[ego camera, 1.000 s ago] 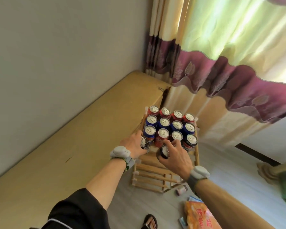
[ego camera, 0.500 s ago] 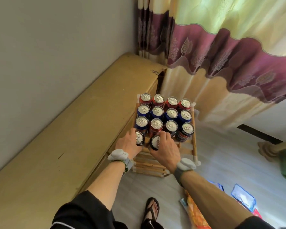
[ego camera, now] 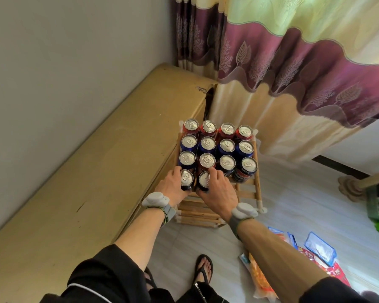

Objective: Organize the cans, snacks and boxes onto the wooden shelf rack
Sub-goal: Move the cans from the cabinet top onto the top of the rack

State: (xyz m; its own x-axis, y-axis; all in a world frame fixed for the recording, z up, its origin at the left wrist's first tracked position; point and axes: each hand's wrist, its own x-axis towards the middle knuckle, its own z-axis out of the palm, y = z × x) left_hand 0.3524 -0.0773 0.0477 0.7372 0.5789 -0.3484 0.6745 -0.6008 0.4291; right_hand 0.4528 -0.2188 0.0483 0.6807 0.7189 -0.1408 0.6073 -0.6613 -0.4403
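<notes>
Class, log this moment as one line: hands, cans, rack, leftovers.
left hand: grips front-left can | right hand: grips second front can | wooden shelf rack: three full rows of cans behind | snack packets: on floor

Soft daylight glows through the curtain [ego camera: 293,62] at upper right; wide-angle bending shows at edges, with slight overall softness.

**Red and blue beneath silver lids**

Silver-topped cans [ego camera: 217,147] show red bodies in the back row and blue in the next, on a pale wooden rack [ego camera: 247,194] with white end caps. The curtain [ego camera: 293,68] runs yellow-green, then plum with leaf and tree motifs, then cream. The bench [ego camera: 96,171] is mustard tan, the floor [ego camera: 293,193] pale grey. Snack packets [ego camera: 258,278] are orange, red and blue. The sleeves [ego camera: 101,278] are black with white piping.
</notes>
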